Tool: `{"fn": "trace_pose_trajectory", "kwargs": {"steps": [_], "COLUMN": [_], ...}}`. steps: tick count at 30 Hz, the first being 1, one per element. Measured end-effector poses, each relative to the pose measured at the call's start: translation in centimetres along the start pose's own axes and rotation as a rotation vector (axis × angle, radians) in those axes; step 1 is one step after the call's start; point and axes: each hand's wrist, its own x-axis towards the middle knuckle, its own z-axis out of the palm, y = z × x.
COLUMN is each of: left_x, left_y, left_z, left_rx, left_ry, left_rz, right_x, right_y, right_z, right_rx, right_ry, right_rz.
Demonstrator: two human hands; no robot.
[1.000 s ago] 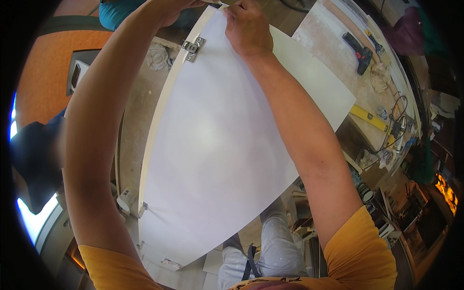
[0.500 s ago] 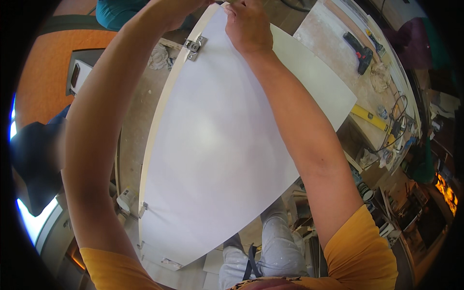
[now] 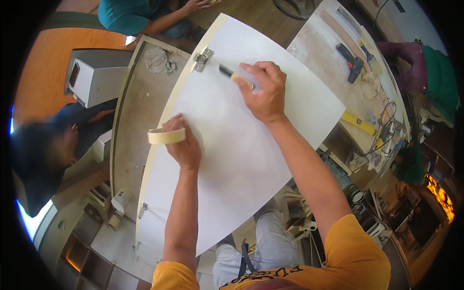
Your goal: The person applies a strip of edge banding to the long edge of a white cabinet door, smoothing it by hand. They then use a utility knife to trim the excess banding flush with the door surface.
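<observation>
One co-worker (image 3: 36, 159) in dark clothes and a dark hat is at the left edge of the frame, below a pale box (image 3: 92, 81) that stands out against an orange-brown surface (image 3: 41, 63). Toward the upper left I see another person (image 3: 121, 15) in a teal top, and just below, a crumpled cloth (image 3: 155, 59) on a beige bench (image 3: 133, 113). Left of centre, a cream roll of tape (image 3: 166, 137) is held at the curled fingers of the worker's left hand (image 3: 186, 150); whether they pass through its ring I cannot tell. A metal hinge (image 3: 202, 59) sits higher up, by the cream left edge of a big white panel (image 3: 222, 179), which lies across the middle of the frame beneath both hands. Well apart from the left, the right hand (image 3: 268, 92), above centre, is closed around a small hand tool (image 3: 225, 71) with a dark flat tip, its shape smeared by blur. Over at the upper right, a dark power drill (image 3: 350, 63) lies on a cluttered bench (image 3: 316, 41), with a yellow level (image 3: 358, 123) nearer its lower end. Someone (image 3: 440, 72) in maroon and green leans in at the right edge.
</observation>
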Motion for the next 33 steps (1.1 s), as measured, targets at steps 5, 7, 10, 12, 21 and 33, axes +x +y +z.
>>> {"fn": "trace_pose_trajectory", "kwargs": {"steps": [5,7,10,12,21,33], "left_x": [0.1,-0.4,-0.3,0.2,-0.4,-0.1], "left_y": [1.1,0.4,1.3,1.5,1.6,1.3], "left_z": [0.9,0.1,1.0,0.3,0.4,0.5], "left_rx": [0.196,0.334,0.304,0.296,0.287,0.242], "left_ry": [-0.097,-0.131,-0.146,-0.172,-0.162,-0.145], "left_rz": [0.112,0.049,0.056,0.046,0.024,0.010], "right_x": [10.3,12.5,14.6,15.7,15.7,16.6], "right_y": [5.3,4.5,7.3,6.5,8.6,7.9], "right_z": [3.4,4.8,4.7,4.4,6.8,5.2], "right_rx": [-0.071,-0.008,0.262,0.207,-0.125,0.110], "right_ry": [0.041,-0.122,-0.265,-0.338,-0.154,-0.282], "right_rz": [0.136,0.254,0.431,0.497,0.425,0.426]}}
